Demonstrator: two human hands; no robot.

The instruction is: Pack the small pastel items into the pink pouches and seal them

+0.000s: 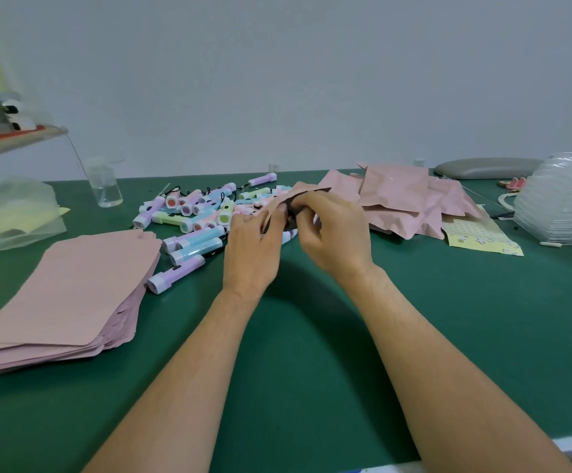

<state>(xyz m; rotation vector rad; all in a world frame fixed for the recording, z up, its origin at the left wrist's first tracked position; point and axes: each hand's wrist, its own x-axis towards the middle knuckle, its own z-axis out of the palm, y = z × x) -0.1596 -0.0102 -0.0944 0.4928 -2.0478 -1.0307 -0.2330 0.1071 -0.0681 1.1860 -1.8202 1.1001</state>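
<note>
While the green worktop (312,353) carries the flat stack of empty pouches (66,288) and the heap of pastel items (192,216), the pouch (289,199) I hold just above that heap may seal crooked, I judge, because my left fingers (243,227) and right fingers (312,201) pinch only its mouth.

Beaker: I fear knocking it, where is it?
Head view: the beaker stands back left on the table, beside the pastel items, beyond the flat pouch stack.
</note>
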